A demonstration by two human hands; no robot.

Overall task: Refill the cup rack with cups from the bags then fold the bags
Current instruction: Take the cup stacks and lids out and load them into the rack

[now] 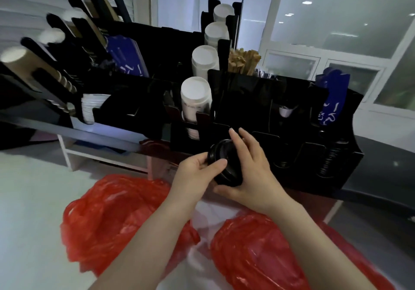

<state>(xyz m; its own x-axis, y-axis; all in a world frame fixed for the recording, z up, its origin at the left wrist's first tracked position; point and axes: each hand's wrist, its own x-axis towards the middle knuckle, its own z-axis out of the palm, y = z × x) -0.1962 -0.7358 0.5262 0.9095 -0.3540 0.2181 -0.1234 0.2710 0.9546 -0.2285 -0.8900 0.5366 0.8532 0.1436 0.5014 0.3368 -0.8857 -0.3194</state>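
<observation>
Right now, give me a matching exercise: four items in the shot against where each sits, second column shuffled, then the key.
Things
1. black lids
2. red bags
3. wooden stirrers
4. white cups

Places
a. bundled on end in a compartment of the rack
b. held between the left hand and the right hand
c. stacked in a stepped row of rack slots
d. crumpled below the forearms

Pairs: 1-b, 2-d, 3-a, 4-c

I'm standing at a café-style drinks station: black racks (269, 101) are holding stacked white paper cups (195, 94) and wooden stirrers (243, 61), I'm handling black lids (229, 173), and glazed partitions (336, 15) are standing behind.
</observation>
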